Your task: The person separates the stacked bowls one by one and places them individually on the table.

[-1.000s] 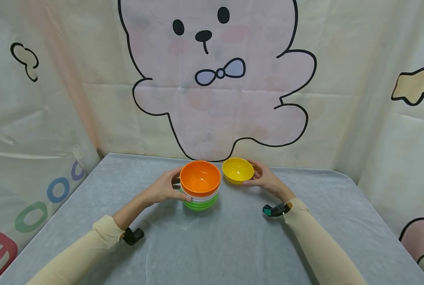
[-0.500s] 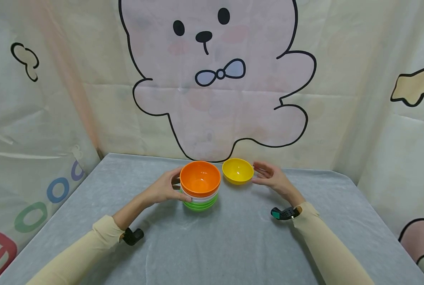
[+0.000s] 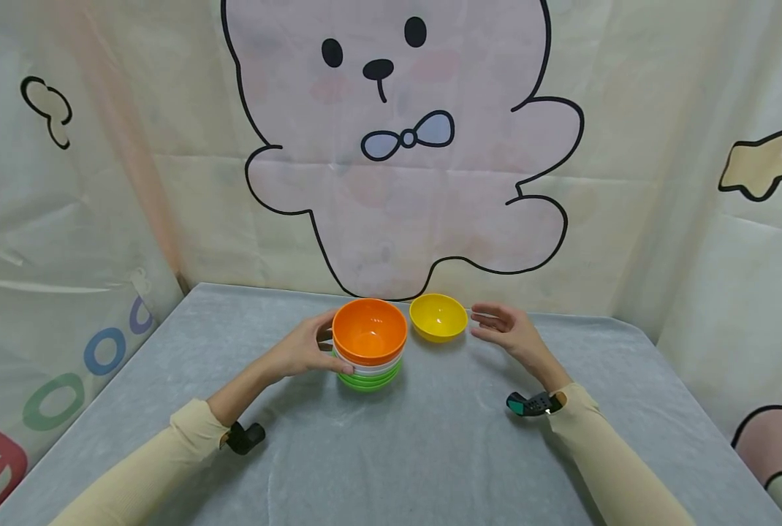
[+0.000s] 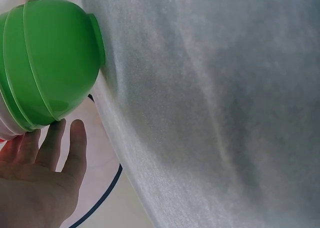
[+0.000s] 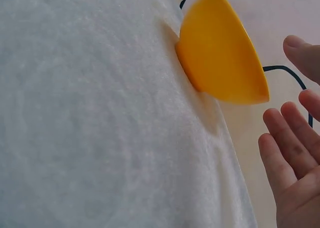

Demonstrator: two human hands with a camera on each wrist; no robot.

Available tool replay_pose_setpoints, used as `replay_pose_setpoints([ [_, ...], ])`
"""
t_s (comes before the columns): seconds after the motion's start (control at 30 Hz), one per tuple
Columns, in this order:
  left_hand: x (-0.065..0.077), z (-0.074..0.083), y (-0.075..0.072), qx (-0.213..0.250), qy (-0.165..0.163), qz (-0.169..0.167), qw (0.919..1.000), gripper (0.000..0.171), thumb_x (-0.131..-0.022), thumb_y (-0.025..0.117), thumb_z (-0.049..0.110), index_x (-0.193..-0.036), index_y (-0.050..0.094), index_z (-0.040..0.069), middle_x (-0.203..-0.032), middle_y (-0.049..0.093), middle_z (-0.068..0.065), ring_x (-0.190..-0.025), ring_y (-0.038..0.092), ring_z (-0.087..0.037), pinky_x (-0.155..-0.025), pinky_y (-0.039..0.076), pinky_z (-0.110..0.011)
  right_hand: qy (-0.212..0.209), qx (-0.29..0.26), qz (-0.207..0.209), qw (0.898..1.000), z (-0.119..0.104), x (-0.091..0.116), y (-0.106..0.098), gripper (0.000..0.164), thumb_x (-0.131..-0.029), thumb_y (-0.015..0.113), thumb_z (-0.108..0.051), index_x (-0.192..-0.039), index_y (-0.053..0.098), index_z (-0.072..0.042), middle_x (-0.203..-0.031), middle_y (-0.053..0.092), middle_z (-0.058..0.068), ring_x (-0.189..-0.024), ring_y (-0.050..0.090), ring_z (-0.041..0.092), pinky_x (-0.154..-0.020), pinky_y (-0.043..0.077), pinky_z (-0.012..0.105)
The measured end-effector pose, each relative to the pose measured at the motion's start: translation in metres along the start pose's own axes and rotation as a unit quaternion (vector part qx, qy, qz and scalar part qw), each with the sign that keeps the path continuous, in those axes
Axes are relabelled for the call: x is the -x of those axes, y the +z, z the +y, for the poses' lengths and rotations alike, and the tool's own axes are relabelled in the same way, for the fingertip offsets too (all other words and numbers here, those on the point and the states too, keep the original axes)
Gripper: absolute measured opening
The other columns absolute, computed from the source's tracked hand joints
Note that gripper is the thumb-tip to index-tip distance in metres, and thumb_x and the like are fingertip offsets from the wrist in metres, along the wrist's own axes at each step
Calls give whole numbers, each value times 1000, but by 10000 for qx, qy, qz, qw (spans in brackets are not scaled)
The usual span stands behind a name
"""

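A nested stack of bowls stands upright on the cloth in the head view: an orange bowl (image 3: pixel 369 330) on top, white rims (image 3: pixel 376 367) beneath, and green bowls (image 3: pixel 368 381) at the bottom. My left hand (image 3: pixel 304 346) grips the stack from its left side, thumb in front and fingers behind. In the left wrist view the fingers touch the side of the green bowls (image 4: pixel 60 58). A yellow bowl (image 3: pixel 438 319) sits upright just right of the stack. Beside it my right hand (image 3: pixel 506 332) holds nothing, fingers apart from the rim; the right wrist view shows this gap too.
A grey cloth (image 3: pixel 391 460) covers the table. Its back edge lies close behind the bowls, against a hanging backdrop (image 3: pixel 391 219) printed with a cartoon animal. A dark band (image 3: pixel 532 404) is on the right wrist, another (image 3: pixel 244 437) on the left.
My right hand has let go of the yellow bowl and moved away to the right. The yellow bowl stays beside the stack, and my left hand keeps its hold.
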State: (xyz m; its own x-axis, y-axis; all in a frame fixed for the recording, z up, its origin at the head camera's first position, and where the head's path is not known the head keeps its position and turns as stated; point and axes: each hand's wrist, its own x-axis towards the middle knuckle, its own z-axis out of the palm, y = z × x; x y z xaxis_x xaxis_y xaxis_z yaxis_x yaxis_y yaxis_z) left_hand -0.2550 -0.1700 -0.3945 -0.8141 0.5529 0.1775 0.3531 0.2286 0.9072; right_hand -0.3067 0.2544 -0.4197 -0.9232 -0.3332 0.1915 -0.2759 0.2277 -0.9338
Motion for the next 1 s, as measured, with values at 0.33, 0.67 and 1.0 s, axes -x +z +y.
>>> replay_pose_setpoints([
  [0.33, 0, -1, 0, 2, -16, -7, 10000, 87, -80, 91, 18, -153, 43, 10, -145, 53, -5, -127, 55, -29, -101, 50, -48, -145, 209, -11, 9997, -6, 7, 2, 50, -93, 77, -15, -136, 58, 2, -134, 60, 20, -119, 62, 35, -91, 55, 30],
  [0.67, -2, -1, 0, 23, -29, -24, 10000, 88, -79, 91, 19, -153, 44, 13, -145, 54, -2, -126, 55, -26, -100, 50, -47, -460, 55, -113, 9989, -6, 11, 2, 46, -96, 72, -8, -135, 56, 8, -133, 59, 24, -119, 56, 51, -91, 55, 32],
  [1.0, 0, 1, 0, -8, -19, 8, 10000, 88, -80, 91, 21, -153, 44, 10, -145, 54, -6, -125, 55, -30, -100, 51, -48, -621, 202, -102, 9978, -15, 12, 15, 40, -95, 74, -9, -131, 62, 3, -130, 61, 23, -115, 63, 40, -90, 56, 32],
])
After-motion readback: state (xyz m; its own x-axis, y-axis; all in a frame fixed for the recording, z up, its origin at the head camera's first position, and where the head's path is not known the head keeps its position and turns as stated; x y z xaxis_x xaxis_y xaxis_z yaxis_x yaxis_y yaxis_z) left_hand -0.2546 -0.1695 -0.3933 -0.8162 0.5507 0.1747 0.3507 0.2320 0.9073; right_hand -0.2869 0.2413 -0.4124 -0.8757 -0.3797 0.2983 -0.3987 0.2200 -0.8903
